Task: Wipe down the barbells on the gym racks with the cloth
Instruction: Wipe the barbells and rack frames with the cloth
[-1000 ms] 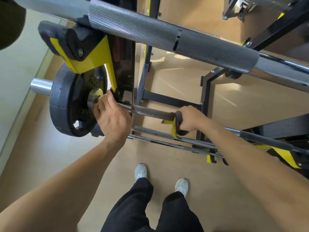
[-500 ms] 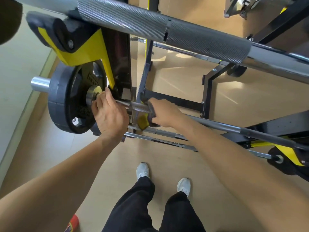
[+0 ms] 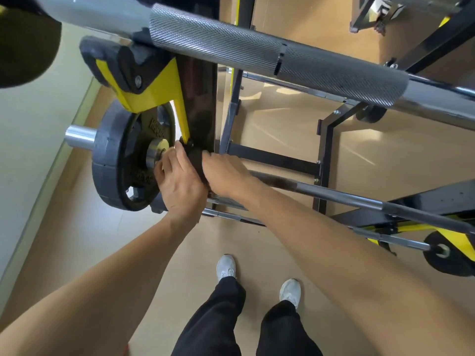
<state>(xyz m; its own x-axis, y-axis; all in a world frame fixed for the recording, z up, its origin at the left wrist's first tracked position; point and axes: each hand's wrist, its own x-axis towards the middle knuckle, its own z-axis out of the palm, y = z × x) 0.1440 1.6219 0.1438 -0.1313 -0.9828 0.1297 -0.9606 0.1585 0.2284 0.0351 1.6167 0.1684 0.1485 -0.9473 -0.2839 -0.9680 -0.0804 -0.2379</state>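
Observation:
A lower barbell [image 3: 334,192] runs from a black weight plate [image 3: 120,160] at the left down to the right. My left hand [image 3: 180,183] grips the bar right beside the plate's collar. My right hand [image 3: 226,173] presses against it, wrapped round the bar with a dark cloth [image 3: 195,158] showing between the two hands. Most of the cloth is hidden under my fingers. A thick knurled upper barbell [image 3: 257,52] crosses the top of the view on a yellow and black hook [image 3: 144,83].
The black rack upright [image 3: 203,104] and cross braces [image 3: 272,160] stand just behind my hands. More thin bars [image 3: 231,217] lie lower on the rack. Another small plate [image 3: 447,255] sits at the right. My feet [image 3: 226,265] stand on tan floor below.
My right hand slid the cloth leftward along the lower bar, from mid-shaft up against my left hand near the plate. My left hand kept its grip by the collar.

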